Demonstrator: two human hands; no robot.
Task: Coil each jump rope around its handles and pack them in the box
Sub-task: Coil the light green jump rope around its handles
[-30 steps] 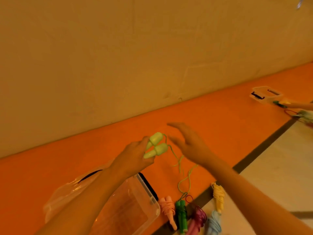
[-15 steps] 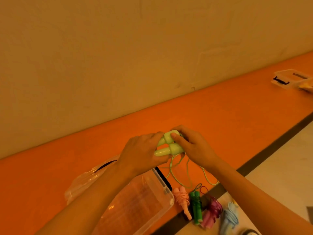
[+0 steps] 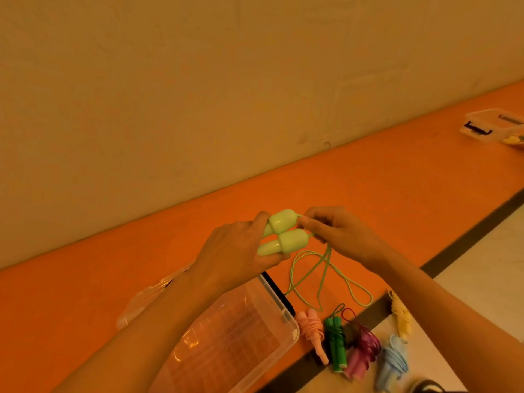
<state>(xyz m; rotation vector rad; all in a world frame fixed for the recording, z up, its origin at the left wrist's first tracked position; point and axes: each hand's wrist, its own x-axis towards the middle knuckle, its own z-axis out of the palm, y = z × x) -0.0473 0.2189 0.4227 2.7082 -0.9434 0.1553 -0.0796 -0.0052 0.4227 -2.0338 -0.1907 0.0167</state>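
Note:
My left hand (image 3: 235, 256) grips the two light green handles (image 3: 283, 235) of a jump rope, held side by side above the orange floor. My right hand (image 3: 337, 234) pinches the green cord right at the handle ends. The loose green cord (image 3: 326, 279) hangs down in loops onto the floor. A clear plastic box (image 3: 243, 344) stands open below my left forearm. Coiled ropes lie in a row to its right: pink (image 3: 312, 333), dark green (image 3: 336, 344), purple (image 3: 363, 350), light blue (image 3: 394, 358) and yellow (image 3: 399, 316).
A beige wall (image 3: 198, 95) rises behind the orange strip. The clear lid (image 3: 147, 296) lies left of the box. Another clear box (image 3: 493, 126) sits far right on the orange strip. Pale flooring (image 3: 482, 265) begins beyond a dark border line.
My right hand came in from open beside the handles to pinching the cord at their ends. The handles rose slightly and more cord now lies looped on the floor.

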